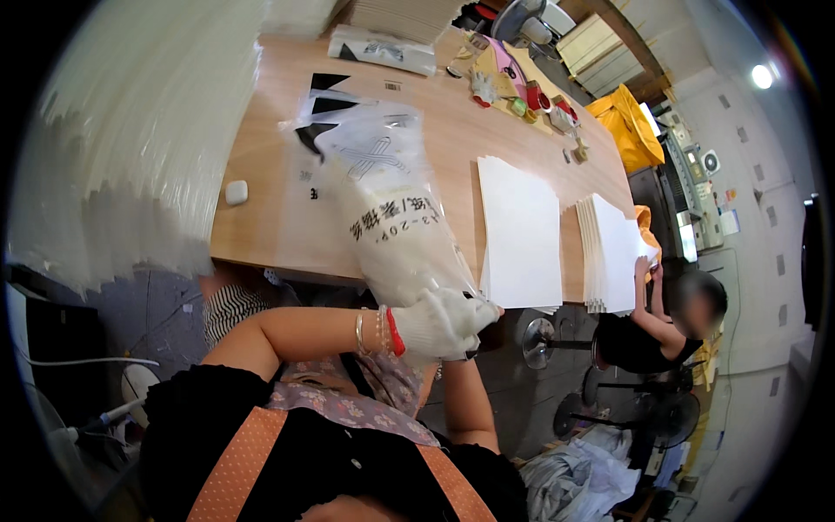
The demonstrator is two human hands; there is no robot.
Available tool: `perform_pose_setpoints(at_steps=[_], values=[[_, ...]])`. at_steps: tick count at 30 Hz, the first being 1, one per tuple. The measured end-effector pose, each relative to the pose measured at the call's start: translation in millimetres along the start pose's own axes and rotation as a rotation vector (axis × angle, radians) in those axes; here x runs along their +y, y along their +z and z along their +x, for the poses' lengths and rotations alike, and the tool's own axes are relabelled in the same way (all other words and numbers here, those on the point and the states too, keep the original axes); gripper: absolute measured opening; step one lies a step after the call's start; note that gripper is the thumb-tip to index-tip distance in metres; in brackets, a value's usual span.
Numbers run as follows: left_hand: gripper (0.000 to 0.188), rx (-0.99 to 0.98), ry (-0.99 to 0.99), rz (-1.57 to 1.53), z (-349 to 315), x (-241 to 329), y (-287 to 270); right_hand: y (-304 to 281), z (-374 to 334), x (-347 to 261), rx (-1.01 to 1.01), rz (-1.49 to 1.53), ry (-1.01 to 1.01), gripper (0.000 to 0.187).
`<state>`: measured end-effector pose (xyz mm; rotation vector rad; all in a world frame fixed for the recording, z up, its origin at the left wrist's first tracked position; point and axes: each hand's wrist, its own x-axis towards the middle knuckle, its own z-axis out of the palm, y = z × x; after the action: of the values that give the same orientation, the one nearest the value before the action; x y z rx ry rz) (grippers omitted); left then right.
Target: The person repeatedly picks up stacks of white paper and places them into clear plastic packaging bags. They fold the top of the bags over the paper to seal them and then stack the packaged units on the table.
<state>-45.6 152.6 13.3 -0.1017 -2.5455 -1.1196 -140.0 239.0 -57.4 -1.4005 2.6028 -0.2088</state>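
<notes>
A clear printed plastic bag (396,228) lies slantwise over the table, its near end hanging past the front edge. My left hand (439,324), in a white knit glove with a red cuff, is closed on that near end. Behind the glove is my right hand (470,353); only a sliver of it shows, and its fingers are hidden. Under the bag is a pile of similar clear bags (309,228) with black corners. To the right of the held bag lies a stack of white paper sheets (522,230).
A tall mass of clear plastic sleeves (139,139) fills the left side. A small white case (236,192) sits near it. Tape rolls and small tools (537,100) lie at the back. Beyond a fanned paper stack (609,252), another person (648,339) handles sheets at the right.
</notes>
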Motion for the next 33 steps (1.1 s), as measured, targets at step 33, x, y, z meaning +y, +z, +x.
perform_pose_setpoints(at_steps=[33], values=[[0.026,0.450,-0.813,0.532,-253.7,-79.2,-6.7,106.9,-95.9,37.4,0.070,0.703,0.104,0.039]])
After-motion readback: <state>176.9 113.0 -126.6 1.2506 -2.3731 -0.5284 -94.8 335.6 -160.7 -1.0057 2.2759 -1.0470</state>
